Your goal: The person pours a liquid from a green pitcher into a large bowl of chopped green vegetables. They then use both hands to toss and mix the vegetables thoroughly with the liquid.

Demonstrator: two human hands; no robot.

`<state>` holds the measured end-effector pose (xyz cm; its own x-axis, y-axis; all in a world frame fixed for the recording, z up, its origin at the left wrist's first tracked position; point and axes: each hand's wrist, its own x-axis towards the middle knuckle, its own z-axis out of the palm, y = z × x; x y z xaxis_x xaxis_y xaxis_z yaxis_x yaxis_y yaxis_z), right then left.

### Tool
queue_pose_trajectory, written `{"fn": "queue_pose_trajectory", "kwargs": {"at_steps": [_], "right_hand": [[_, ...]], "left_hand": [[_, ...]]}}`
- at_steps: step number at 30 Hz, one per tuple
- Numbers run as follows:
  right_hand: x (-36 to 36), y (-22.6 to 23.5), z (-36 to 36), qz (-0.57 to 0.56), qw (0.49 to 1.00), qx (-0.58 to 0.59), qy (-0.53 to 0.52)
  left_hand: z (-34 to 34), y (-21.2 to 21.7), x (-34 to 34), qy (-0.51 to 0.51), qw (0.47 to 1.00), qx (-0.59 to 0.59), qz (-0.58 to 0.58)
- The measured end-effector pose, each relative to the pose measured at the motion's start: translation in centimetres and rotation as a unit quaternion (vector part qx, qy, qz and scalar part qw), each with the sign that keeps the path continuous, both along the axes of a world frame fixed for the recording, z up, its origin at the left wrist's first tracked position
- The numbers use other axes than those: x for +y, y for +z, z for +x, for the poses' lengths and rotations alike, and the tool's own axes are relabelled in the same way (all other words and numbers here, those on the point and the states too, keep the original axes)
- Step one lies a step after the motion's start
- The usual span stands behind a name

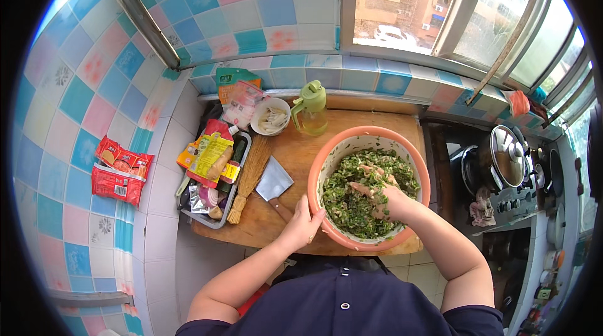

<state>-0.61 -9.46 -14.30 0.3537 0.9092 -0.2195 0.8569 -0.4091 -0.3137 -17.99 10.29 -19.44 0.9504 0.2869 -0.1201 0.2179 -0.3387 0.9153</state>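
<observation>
A large basin [313, 179] with an orange rim stands on the wooden board, holding a mixture of chopped greens [352, 210] with paler bits in it. My left hand [303, 226] grips the basin's near left rim, thumb at the edge and fingers against the outer wall. Inside the basin, my right hand [391, 201] is curled into the mixture, with green bits stuck to its fingers; the fingertips are partly buried. Beside my left hand lies a cleaver [274, 180], its blade flat on the board and its brown handle pointing toward that hand.
On the wooden board [339, 124] stand a green-topped oil jug [311, 108] and a whisk broom [250, 176]. Left of them are a white bowl [271, 116] and a grey tray [213, 222] of packets and vegetables. A lidded pot [507, 157] sits on the stove at right.
</observation>
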Motion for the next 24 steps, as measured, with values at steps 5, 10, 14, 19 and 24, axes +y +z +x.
{"fn": "queue_pose_trajectory", "kwargs": {"at_steps": [5, 10, 14, 19, 24], "right_hand": [[-1.6, 1.1, -4.1, 0.135, 0.957, 0.122, -0.224], [-3.7, -4.0, -4.6, 0.191, 0.808, 0.236, -0.505], [-1.1, -1.8, -0.4, 0.162, 0.613, 0.421, -0.649], [0.6, -3.2, 6.3, 0.003, 0.706, 0.452, -0.546], [4.0, -3.4, 9.5, -0.138, 0.817, 0.434, -0.354]], "left_hand": [[6.8, 1.4, 3.2, 0.023, 0.97, -0.083, 0.229], [9.7, 2.7, 1.8, 0.003, 0.968, -0.02, 0.25], [9.6, 2.0, 1.9, 0.012, 0.961, -0.035, 0.276], [10.1, 0.5, 2.0, 0.044, 0.959, -0.091, 0.266], [10.2, 0.4, 2.1, 0.067, 0.971, -0.097, 0.207]]}}
